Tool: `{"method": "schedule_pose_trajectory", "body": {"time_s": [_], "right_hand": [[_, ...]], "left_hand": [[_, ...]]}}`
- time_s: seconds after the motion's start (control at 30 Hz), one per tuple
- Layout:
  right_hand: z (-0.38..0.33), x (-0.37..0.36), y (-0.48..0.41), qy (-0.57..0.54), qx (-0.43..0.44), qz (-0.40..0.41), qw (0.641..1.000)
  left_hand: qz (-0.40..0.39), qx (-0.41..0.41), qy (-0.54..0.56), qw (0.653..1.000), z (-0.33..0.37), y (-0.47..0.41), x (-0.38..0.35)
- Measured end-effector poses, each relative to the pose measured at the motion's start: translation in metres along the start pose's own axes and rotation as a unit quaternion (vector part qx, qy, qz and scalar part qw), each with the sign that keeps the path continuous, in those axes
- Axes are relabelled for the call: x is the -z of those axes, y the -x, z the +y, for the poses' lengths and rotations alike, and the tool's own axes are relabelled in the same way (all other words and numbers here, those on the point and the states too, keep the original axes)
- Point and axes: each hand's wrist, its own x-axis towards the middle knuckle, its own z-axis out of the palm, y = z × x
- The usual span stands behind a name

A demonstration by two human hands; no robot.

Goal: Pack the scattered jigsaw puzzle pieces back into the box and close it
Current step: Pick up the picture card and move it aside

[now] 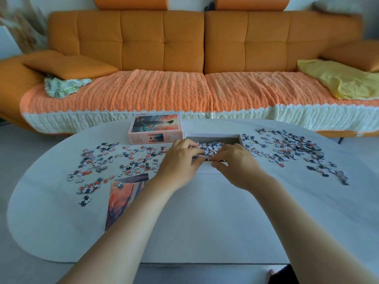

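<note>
Puzzle pieces (211, 149) are pinched in the curled left hand (180, 160) and right hand (235, 163) over the near edge of the box (213, 136), likely to drop inside

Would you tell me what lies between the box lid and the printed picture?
Scattered puzzle pieces lie on the table between lid and picture, in the head view.

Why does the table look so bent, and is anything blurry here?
Head view: the wide-angle lens bows the table at its rim; the top corners beside the sofa are smeared, while the puzzle pieces, left hand and right hand look sharp; light is soft, with no glare.
</note>
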Motion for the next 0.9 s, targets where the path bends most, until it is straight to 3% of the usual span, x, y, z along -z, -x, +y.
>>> {"method": "schedule_pose_trajectory", "body": {"time_s": [0.13,0.23,0.33,0.47,0.6,0.73,0.9], "right_hand": [[-0.007,0.0,0.001,-0.004,0.0,0.035,0.999],[-0.037,-0.003,0.005,-0.027,0.06,0.067,0.996],[-0.073,-0.013,0.011,-0.058,0.13,0.003,0.99],[-0.104,-0.033,0.018,-0.069,0.158,-0.118,0.978],[-0.119,-0.045,0.026,-0.055,0.179,-0.163,0.969],[-0.121,-0.044,0.028,-0.03,0.205,-0.158,0.965],[-0.106,-0.031,0.03,0.026,0.157,-0.117,0.98]], "left_hand": [[0.013,-0.006,-0.007,1.0,-0.002,0.015,0.014],[0.009,0.03,-0.024,0.999,-0.005,0.037,0.032],[-0.011,0.075,-0.063,0.995,-0.016,0.064,0.051],[-0.048,0.144,-0.107,0.983,-0.031,0.094,0.08],[-0.107,0.161,-0.166,0.967,-0.039,0.115,0.096],[-0.188,0.148,-0.084,0.967,-0.044,0.129,0.095],[-0.189,0.102,0.033,0.976,-0.032,0.128,0.085]]}}
